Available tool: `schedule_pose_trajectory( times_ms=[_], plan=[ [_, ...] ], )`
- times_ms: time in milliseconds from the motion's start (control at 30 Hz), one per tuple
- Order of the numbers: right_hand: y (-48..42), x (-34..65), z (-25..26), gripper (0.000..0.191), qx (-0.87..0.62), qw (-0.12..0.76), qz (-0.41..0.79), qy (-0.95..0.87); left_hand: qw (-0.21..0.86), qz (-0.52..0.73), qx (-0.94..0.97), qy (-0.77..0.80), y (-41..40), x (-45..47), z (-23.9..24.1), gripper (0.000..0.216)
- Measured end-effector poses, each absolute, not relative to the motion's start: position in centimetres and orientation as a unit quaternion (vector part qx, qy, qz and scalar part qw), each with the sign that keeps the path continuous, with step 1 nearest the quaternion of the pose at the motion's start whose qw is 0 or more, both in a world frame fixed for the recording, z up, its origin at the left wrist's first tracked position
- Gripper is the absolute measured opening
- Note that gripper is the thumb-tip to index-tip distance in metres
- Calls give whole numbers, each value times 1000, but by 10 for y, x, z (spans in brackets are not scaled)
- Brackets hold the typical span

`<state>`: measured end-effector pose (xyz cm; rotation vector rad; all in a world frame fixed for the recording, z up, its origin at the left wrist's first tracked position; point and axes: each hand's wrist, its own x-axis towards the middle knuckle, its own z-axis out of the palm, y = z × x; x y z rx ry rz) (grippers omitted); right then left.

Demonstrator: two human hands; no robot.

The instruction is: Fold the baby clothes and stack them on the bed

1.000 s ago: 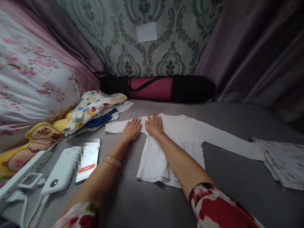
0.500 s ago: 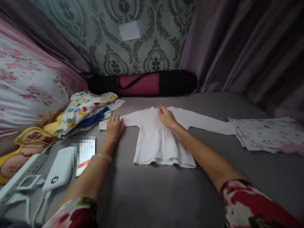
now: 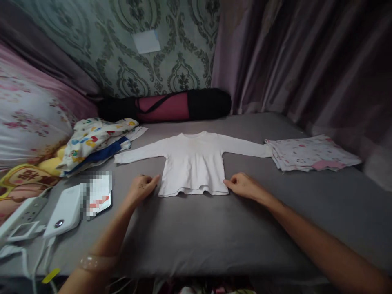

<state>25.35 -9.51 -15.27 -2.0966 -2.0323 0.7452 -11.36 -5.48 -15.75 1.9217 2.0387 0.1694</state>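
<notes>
A small white long-sleeved shirt (image 3: 192, 161) lies flat on the grey bed (image 3: 199, 228), sleeves spread to both sides. My left hand (image 3: 141, 187) rests at the shirt's lower left corner, fingers curled, with thumb and forefinger pinched at the hem. At the lower right corner my right hand (image 3: 243, 185) is curled the same way, its fingertips closed on the hem. A bangle (image 3: 96, 261) sits on my left wrist.
A folded floral cloth (image 3: 309, 153) lies at the right, past the sleeve. A heap of colourful clothes (image 3: 98, 139) is at the left, with a phone (image 3: 98, 194), power bank (image 3: 63, 210) and power strip (image 3: 18, 220) nearer. A rolled red-and-black bag (image 3: 171, 106) lies along the wall.
Both hands left the shirt's shoulder and left sleeve and drew back to the bottom hem corners. The view swung right, and the shirt now lies smooth and spread.
</notes>
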Motion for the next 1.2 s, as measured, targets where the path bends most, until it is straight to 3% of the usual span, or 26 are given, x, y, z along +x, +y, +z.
schedule_pose_trajectory(
  times_ms=[233,500,600,767,933,1200],
  plan=[
    [-108,234,-147,24,-673,52,221,-704,219,128,675,693,-82,-87,-152,42],
    [-103,245,-158,10,-695,151,298,-636,431,199,579,663,-86,-106,-151,45],
    [-103,255,-158,20,-684,179,306,-637,466,228,538,665,-88,-108,-153,44],
    [-106,268,-144,43,-628,142,314,-697,435,212,586,650,-90,-115,-156,44],
    [-107,270,-133,39,-596,79,301,-740,353,173,682,616,-86,-125,-154,42],
    [-109,268,-134,34,-571,71,316,-754,279,54,736,615,-83,-129,-154,34]
  ],
)
